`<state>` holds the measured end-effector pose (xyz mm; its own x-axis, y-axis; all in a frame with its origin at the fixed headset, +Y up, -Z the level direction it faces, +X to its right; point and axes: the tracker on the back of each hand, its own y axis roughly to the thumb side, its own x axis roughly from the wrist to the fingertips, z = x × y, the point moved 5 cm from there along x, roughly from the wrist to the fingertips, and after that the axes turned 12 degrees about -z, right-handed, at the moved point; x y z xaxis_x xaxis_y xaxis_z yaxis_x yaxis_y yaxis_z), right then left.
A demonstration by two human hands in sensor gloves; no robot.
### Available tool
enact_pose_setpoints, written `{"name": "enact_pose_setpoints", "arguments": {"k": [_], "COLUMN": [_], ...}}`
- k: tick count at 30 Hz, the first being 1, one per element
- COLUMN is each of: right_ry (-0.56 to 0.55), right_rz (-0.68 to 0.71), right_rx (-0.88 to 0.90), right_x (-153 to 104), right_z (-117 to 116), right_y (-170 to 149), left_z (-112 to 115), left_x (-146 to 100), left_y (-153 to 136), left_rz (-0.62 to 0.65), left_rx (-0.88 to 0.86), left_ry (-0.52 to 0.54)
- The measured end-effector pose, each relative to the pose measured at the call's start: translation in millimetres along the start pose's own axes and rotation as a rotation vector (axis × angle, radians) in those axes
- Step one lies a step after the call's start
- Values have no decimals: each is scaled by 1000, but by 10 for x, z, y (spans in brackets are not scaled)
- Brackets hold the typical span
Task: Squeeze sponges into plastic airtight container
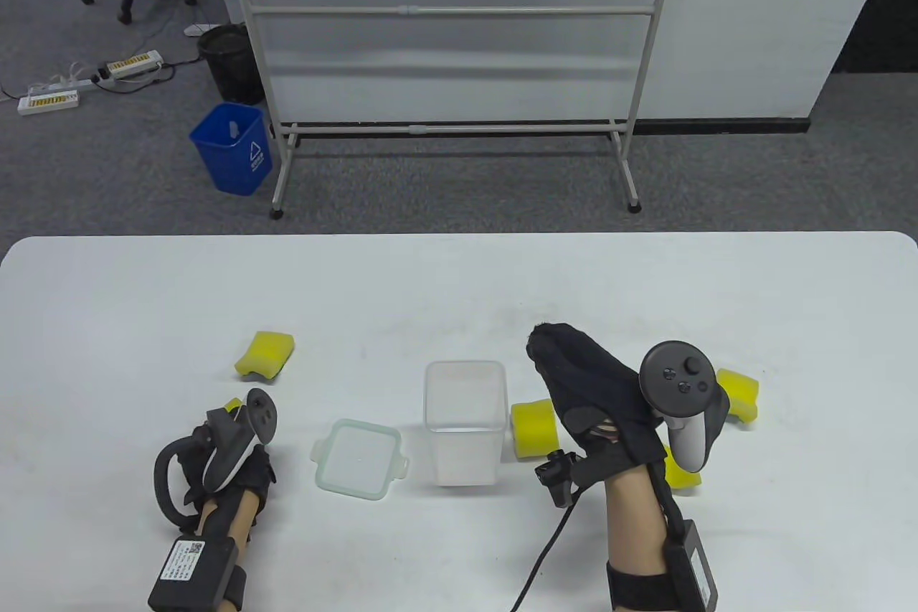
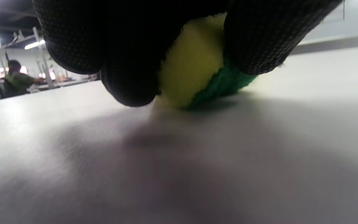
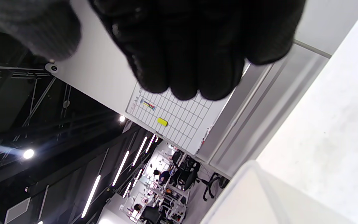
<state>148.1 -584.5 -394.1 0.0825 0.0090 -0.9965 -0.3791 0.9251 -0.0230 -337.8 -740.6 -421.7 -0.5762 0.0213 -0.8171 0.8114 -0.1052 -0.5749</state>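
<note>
A clear plastic container (image 1: 463,421) stands open at the table's middle, its lid (image 1: 356,458) lying beside it on the left. My left hand (image 1: 233,434) is low on the table at the left and grips a yellow and green sponge (image 2: 191,65) between its fingers, the sponge touching the table. My right hand (image 1: 574,375) is raised just right of the container, fingers stretched out and empty. A yellow sponge (image 1: 534,429) lies against the container's right side, partly under that hand. The container's corner also shows in the right wrist view (image 3: 259,193).
More yellow sponges lie on the white table (image 1: 107,325): one at the left (image 1: 265,355), one at the far right (image 1: 740,393), one under my right wrist tracker (image 1: 681,474). A whiteboard stand and a blue bin (image 1: 232,147) stand beyond the table.
</note>
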Motion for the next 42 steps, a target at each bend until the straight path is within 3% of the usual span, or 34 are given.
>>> {"name": "enact_pose_setpoints", "arguments": {"k": [3,6,12,17,21,26,28,31,33,38,40,42], "right_ry": [-11,-26,-32,0,61,90,45,-94,-115,-106,-153,-91], "right_rz": [3,22,113,224,232,220,191,158,141,119,134,147], "right_rx": [3,-7,1,18,2,56,109,120,92,24,-17,-154], "right_x": [3,0,-57,-186,-260,-227,-206,-180,-155,-109,-110,-97], "right_z": [-3,-39,-209,-455,-696,-763,-703,-561,-501,-510,-470,-499], "right_y": [6,30,173,371,437,386,332,259,234,189,215,261], "left_z": [-246,-634,-1315,-1756,-1934,-1927,-1886,-1796,-1746,-1833,-1921,-1943], "left_x": [-35,-135,-483,-874,-1147,-1342,-1375,-1448,-1452,-1353,-1314,-1289], "left_y": [-99,-138,83,452,802,1152,1246,1412,1461,1300,1172,1149], "left_rz": [-26,-3,223,467,616,729,768,880,896,723,648,653], "left_rx": [-169,-348,-730,-1094,-1264,-1329,-1355,-1385,-1374,-1167,-1037,-920], "left_ry": [15,84,126,-16,-125,-270,-301,-454,-515,-284,-113,-49]}}
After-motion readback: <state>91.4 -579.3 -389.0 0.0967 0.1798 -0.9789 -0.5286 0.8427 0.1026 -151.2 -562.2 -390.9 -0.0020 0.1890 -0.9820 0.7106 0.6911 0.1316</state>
